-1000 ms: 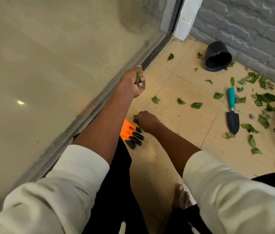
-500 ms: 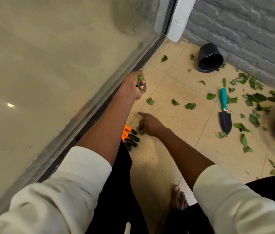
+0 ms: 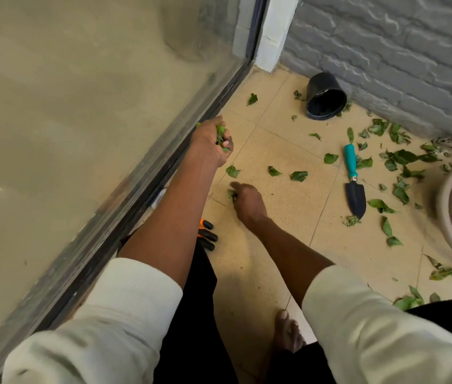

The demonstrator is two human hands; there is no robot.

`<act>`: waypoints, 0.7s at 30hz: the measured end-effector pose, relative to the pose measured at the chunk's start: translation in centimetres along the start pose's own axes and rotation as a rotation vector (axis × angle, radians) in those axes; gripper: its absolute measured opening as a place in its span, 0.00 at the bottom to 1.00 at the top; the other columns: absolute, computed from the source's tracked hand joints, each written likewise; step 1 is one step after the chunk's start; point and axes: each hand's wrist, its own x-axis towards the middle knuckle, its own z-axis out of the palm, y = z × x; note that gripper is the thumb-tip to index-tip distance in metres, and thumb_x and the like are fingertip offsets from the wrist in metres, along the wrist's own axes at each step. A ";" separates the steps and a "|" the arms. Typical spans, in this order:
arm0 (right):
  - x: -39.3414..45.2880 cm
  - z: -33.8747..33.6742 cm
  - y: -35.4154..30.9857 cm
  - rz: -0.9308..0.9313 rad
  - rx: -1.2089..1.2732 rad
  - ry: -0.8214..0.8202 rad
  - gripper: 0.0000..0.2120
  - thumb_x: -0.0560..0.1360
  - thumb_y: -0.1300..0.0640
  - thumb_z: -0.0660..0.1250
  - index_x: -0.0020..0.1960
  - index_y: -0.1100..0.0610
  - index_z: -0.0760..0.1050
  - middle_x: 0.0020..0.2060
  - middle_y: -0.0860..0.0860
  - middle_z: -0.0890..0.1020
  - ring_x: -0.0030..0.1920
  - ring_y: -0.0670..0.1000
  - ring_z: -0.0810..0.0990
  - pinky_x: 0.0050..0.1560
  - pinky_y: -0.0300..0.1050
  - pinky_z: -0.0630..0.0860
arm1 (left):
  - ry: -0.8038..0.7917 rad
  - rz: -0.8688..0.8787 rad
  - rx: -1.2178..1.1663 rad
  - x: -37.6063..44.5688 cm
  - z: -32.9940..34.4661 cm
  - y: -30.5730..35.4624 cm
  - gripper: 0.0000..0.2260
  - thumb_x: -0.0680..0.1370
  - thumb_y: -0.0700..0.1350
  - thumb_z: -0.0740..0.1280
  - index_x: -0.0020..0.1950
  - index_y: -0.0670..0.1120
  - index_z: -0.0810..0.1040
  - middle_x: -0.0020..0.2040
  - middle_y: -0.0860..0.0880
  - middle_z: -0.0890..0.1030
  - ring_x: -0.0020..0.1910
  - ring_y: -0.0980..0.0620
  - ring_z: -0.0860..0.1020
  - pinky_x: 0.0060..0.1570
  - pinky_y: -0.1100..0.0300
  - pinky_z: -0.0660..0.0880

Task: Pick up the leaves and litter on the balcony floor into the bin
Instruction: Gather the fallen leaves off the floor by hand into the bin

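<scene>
My left hand is raised beside the glass door's track and grips a small bunch of green leaves. My right hand is low over the tiled floor, its fingers curled round a leaf. Just beyond it lie three loose leaves, the nearest one a short way ahead. Several more leaves are scattered to the right. The beige bin shows only its rim at the right edge.
A teal-handled trowel lies on the tiles to the right. A black pot lies tipped against the grey brick wall. An orange glove with black fingertips sits by my left forearm. My bare foot is below.
My right hand has moved forward from the orange glove toward the loose leaves and now holds a leaf. The view shifted, bringing the bin's rim into sight. My left hand kept its bunch.
</scene>
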 end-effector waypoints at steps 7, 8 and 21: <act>7.1 -0.7 -1.2 0.068 -0.165 -0.120 0.19 0.79 0.67 0.59 0.69 0.61 0.70 0.64 0.61 0.67 0.57 0.62 0.76 0.57 0.55 0.77 | 0.013 0.031 -0.053 -0.4 0.2 -0.1 0.09 0.80 0.46 0.66 0.42 0.44 0.73 0.29 0.48 0.72 0.21 0.56 0.68 0.19 0.68 0.61; 6.8 -0.3 -1.1 0.049 -0.220 -0.139 0.17 0.79 0.68 0.59 0.67 0.62 0.72 0.64 0.60 0.67 0.59 0.61 0.74 0.58 0.54 0.77 | 0.010 0.032 -0.048 -0.4 0.4 -0.2 0.10 0.80 0.46 0.66 0.41 0.44 0.73 0.29 0.48 0.72 0.21 0.56 0.68 0.19 0.68 0.61; 6.2 -3.3 7.4 0.223 -0.053 0.126 0.12 0.79 0.64 0.59 0.56 0.65 0.80 0.65 0.61 0.72 0.64 0.61 0.72 0.62 0.51 0.73 | -0.009 -0.020 0.059 0.5 4.0 -3.8 0.08 0.80 0.47 0.66 0.45 0.44 0.74 0.32 0.48 0.73 0.23 0.56 0.68 0.20 0.68 0.61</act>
